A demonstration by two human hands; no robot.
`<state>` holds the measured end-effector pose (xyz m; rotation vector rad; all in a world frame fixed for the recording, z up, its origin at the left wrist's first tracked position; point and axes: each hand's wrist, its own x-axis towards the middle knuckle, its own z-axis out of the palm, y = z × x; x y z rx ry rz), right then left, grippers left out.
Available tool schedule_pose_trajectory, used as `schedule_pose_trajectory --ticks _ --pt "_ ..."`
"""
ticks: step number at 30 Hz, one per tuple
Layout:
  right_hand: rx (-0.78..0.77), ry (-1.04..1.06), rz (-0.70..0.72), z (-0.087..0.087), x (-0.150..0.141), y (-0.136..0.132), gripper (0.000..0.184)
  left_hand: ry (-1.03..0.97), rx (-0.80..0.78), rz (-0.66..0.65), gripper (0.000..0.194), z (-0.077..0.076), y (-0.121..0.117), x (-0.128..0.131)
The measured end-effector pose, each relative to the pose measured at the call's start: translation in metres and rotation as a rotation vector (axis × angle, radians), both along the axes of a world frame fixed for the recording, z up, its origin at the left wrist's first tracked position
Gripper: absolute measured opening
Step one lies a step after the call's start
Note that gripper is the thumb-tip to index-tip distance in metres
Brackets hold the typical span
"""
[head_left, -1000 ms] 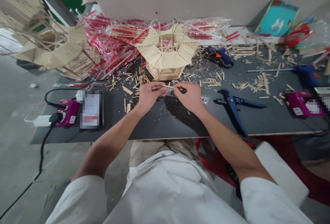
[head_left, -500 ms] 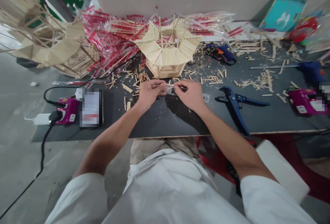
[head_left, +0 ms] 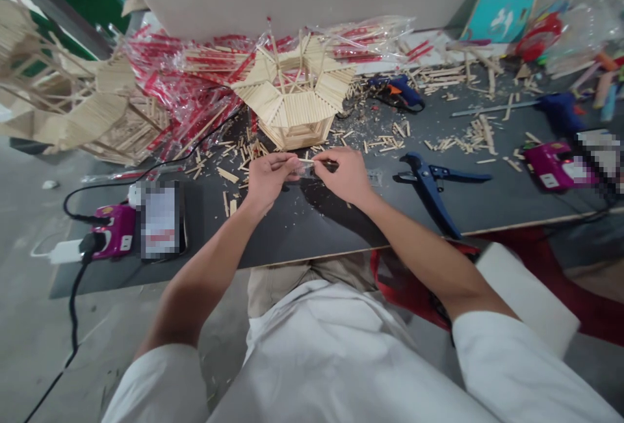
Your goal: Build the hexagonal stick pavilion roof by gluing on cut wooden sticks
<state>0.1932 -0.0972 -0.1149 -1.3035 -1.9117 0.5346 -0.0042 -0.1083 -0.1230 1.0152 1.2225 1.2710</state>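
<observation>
A short, pale wooden stick (head_left: 307,160) spans the gap between my two hands just above the table. My left hand (head_left: 269,179) pinches one end between thumb and fingers, while my right hand (head_left: 344,175) is closed on the other end. Clear plastic shows under the stick, its shape hard to make out. Right behind my hands stands a six-sided model of wooden sticks (head_left: 297,111) with a flared, slatted roof and upright posts. Blue pipe cutters (head_left: 431,182) lie with handles spread to the right of my right hand.
A phone (head_left: 162,218) and purple power strip (head_left: 114,231) with cords sit left; another purple strip (head_left: 556,164) is right. Glue guns (head_left: 402,91) (head_left: 560,111) and stick offcuts (head_left: 390,143) lie behind. Red-and-clear wrappers (head_left: 166,78) and a larger stick model (head_left: 73,104) stand back left.
The whole scene has shifted left and tilted slightly as my head turned. My hands keep the same pinch on the stick, with little movement relative to the table.
</observation>
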Motion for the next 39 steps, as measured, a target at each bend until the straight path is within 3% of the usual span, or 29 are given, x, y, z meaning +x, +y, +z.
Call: schedule_pose_trajectory --ticks 12,27,36,39 --pt "-0.014 0.026 0.025 -0.001 0.002 0.003 0.014 0.092 -0.002 0.01 0.028 0.003 -0.001 0.002" --pt "0.012 0.041 0.073 0.001 0.003 0.003 0.016 0.063 0.04 0.0 0.028 0.002 -0.001 0.001" --pt "-0.001 0.019 0.088 0.0 0.006 0.005 0.016 0.096 0.057 -0.061 0.039 -0.001 -0.001 -0.001" --pt "0.0 -0.014 0.105 -0.001 0.007 0.006 0.017 0.266 0.081 -0.173 0.044 0.001 0.0 -0.01"
